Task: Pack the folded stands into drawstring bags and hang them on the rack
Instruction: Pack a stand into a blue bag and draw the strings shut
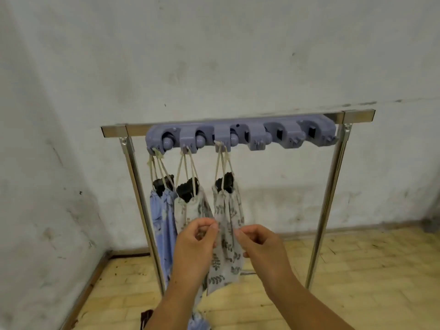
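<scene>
Up close, left hand [197, 239] and right hand [260, 244] each had their grip pinched on the leaf-print bag [227, 210], hanging third from left on the grey hook rail [240, 136] of the steel rack [329, 186] by the far wall [214, 55].

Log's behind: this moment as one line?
hung: blue floral fabric bag, middle leaf-print white fabric bag, right leaf-print white fabric bag | left grip: pinching right bag | right grip: same
</scene>
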Demonstrator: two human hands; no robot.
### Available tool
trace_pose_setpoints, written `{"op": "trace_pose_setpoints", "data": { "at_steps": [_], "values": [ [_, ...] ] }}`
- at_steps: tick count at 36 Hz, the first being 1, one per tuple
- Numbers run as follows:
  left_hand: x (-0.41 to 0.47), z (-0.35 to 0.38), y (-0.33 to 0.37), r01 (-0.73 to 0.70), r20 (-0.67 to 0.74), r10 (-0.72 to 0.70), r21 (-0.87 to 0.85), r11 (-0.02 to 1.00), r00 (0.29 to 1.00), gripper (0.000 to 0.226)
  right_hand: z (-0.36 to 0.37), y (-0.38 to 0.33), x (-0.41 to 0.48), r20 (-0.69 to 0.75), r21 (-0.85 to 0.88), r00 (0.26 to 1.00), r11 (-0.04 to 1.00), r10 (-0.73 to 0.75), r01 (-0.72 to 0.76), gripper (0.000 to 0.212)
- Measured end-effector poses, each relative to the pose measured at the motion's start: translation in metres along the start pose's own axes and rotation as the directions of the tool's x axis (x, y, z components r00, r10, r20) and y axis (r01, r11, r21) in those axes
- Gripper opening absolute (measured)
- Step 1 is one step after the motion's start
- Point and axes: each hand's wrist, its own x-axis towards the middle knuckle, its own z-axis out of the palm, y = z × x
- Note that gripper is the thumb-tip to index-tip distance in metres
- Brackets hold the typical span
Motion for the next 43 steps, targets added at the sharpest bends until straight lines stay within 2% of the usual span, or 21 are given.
{"op": "trace_pose_setpoints", "data": {
  "at_steps": [4, 10, 18, 27, 31, 36, 43],
  "values": [
    [-0.021, -0.013, -0.041, 0.048, -0.007, -0.048, 0.017, 0.999, 0.999, 0.006, -0.005, 0.04, -0.018, 0.016, -0.06, 0.999, 0.998, 0.036, -0.035, 0.012],
    [-0.046, -0.036, -0.107, 0.136, 0.066, -0.144, 0.104, 0.985, 0.987, 0.006, -0.005, 0.107, -0.049, 0.008, -0.075, 0.976, 0.973, 0.218, -0.217, 0.014],
    [-0.048, -0.078, -0.162, 0.232, 0.084, -0.251, 0.189, 0.954, 0.964, 0.006, 0.007, 0.173, -0.067, -0.034, -0.108, 0.935, 0.929, 0.353, -0.355, 0.017],
    [-0.039, -0.097, -0.23, 0.269, 0.087, -0.294, 0.22, 0.938, 0.952, 0.008, 0.024, 0.23, -0.064, -0.024, -0.26, 0.907, 0.874, 0.42, -0.411, 0.016],
    [-0.034, -0.096, -0.281, 0.325, 0.09, -0.355, 0.241, 0.914, 0.931, 0.008, 0.027, 0.26, -0.062, -0.003, -0.296, 0.894, 0.854, 0.448, -0.429, 0.012],
    [-0.034, -0.094, -0.349, 0.429, 0.031, -0.447, 0.229, 0.874, 0.894, 0.004, 0.027, 0.305, -0.058, 0.033, -0.338, 0.862, 0.817, 0.506, -0.467, 0.006],
    [-0.05, -0.078, -0.444, 0.573, 0.04, -0.598, 0.242, 0.783, 0.801, 0.012, 0.025, 0.372, -0.058, 0.014, -0.393, 0.819, 0.756, 0.573, -0.523, 0.014]
  ]
}}
